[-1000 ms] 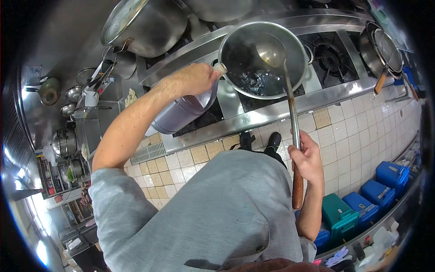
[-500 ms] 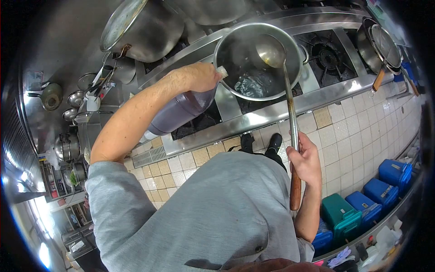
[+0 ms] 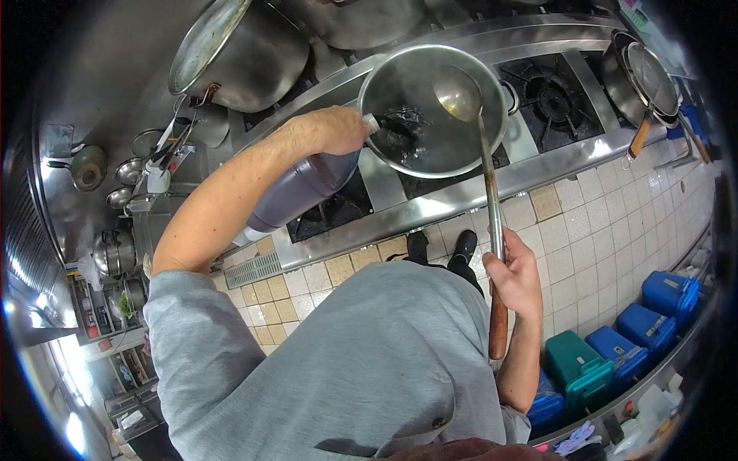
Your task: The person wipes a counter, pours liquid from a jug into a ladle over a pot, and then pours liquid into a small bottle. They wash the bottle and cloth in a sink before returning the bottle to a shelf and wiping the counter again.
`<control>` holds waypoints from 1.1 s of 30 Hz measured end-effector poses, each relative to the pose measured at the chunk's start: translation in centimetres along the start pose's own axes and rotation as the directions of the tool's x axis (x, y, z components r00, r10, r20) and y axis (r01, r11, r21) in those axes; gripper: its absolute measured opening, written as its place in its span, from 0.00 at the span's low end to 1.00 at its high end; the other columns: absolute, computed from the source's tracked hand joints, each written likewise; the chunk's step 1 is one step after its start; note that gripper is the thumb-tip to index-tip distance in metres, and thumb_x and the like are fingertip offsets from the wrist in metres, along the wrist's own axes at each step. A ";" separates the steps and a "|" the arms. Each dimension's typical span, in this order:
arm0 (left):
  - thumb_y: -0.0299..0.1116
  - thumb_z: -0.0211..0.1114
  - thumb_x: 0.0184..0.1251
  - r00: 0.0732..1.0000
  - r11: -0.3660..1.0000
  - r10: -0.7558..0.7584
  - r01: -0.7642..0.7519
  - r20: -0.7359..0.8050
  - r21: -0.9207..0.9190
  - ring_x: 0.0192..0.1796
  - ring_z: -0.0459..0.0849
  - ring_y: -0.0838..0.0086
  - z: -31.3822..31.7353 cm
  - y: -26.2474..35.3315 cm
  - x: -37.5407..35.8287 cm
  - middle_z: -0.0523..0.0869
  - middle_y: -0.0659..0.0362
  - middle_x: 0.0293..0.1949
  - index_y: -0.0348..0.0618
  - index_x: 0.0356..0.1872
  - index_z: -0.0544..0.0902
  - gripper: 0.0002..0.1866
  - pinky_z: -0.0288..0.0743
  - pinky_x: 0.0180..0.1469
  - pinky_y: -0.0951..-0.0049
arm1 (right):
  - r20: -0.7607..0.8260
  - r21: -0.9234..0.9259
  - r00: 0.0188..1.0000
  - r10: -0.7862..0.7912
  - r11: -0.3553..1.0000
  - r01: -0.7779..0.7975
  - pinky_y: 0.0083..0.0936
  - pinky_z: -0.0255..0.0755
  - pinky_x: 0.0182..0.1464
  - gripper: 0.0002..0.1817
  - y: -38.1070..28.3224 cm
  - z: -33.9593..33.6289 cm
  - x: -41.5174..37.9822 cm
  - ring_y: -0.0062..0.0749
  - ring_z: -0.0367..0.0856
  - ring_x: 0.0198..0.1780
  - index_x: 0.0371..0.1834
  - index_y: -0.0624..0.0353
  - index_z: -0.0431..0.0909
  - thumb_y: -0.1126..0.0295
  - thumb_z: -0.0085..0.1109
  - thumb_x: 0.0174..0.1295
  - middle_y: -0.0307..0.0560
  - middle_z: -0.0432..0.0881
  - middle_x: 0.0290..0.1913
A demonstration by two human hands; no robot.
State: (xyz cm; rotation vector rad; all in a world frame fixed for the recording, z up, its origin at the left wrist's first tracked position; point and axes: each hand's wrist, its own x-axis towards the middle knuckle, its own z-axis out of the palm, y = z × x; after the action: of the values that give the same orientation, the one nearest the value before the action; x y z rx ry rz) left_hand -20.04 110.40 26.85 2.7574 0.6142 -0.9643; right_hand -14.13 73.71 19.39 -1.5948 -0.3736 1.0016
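Note:
My left hand (image 3: 342, 131) grips a large plastic jug (image 3: 304, 188) of dark liquid near its neck and tilts it over the pot's left rim. A dark stream (image 3: 395, 121) runs from its mouth into the wide steel pot (image 3: 430, 174), rippling the liquid inside. In my right hand (image 3: 516, 276) is a long ladle (image 3: 492, 184), held around its lower handle just above the wooden end. The ladle's round bowl (image 3: 458, 94) hangs over the right half of the pot, shiny inside.
The pot stands on a steel stove, with a burner (image 3: 553, 100) to its right. A big stockpot (image 3: 250, 61) is at the upper left. Pans and strainers (image 3: 646, 73) stand at the far right. Blue and green bins (image 3: 578, 361) line the tiled floor (image 3: 580, 230).
The jug's mouth now shows a plain dark stream, and the ripples have shifted left in the pot. The ladle and both hands stay nearly in place.

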 end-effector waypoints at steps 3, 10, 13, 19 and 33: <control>0.45 0.48 0.78 0.994 0.995 0.001 -0.011 -0.112 -0.094 0.47 0.85 0.43 -0.3 -0.7 -0.6 0.85 0.34 0.40 0.28 0.40 0.83 0.26 0.76 0.53 0.52 | -0.001 -0.012 1.000 0.013 1.000 -0.013 0.16 0.66 0.35 0.22 -0.9 -0.2 0.1 0.15 0.69 0.32 0.59 0.71 0.74 0.78 0.57 0.60 0.32 0.72 0.32; 0.48 0.48 0.79 0.893 0.908 -0.129 -0.069 -0.431 -0.414 0.42 0.84 0.43 -0.7 -1.3 -5.5 0.84 0.36 0.34 0.29 0.34 0.81 0.28 0.75 0.48 0.53 | 0.016 -0.097 1.000 -0.027 0.995 0.028 0.17 0.62 0.25 0.23 -2.2 -0.8 2.4 0.15 0.69 0.24 0.61 0.69 0.72 0.76 0.57 0.62 0.32 0.72 0.26; 0.49 0.49 0.79 0.835 0.830 -0.206 -0.127 -0.511 -0.543 0.36 0.82 0.44 0.8 -2.3 -7.8 0.82 0.38 0.30 0.29 0.32 0.78 0.28 0.74 0.43 0.54 | -0.007 -0.249 1.000 -0.002 0.969 0.001 0.19 0.62 0.26 0.20 -4.2 -0.9 3.7 0.15 0.68 0.25 0.57 0.71 0.74 0.75 0.57 0.61 0.33 0.72 0.25; 0.46 0.50 0.79 0.775 0.634 -0.419 -0.124 -0.474 -0.763 0.30 0.79 0.52 5.1 -3.6 -13.4 0.79 0.43 0.26 0.31 0.32 0.75 0.24 0.73 0.38 0.60 | 0.019 -0.521 0.997 0.075 0.852 -0.054 0.25 0.66 0.29 0.17 -6.7 -0.8 6.4 0.21 0.71 0.26 0.48 0.71 0.77 0.71 0.57 0.59 0.39 0.75 0.24; 0.42 0.50 0.81 0.646 0.366 -0.709 -0.007 -0.283 -0.931 0.27 0.73 0.74 19.6 -5.1 -21.2 0.75 0.58 0.23 0.34 0.46 0.78 0.18 0.70 0.32 0.70 | 0.196 -0.619 0.899 0.392 0.761 -0.197 0.24 0.67 0.28 0.08 -10.9 1.7 8.2 0.21 0.72 0.25 0.35 0.66 0.77 0.72 0.55 0.57 0.38 0.76 0.24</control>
State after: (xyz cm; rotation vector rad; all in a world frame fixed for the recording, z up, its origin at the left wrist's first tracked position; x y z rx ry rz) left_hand -48.17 102.64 24.74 1.8204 1.4317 0.4270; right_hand -7.65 83.78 26.16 -2.1007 -0.7203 1.5035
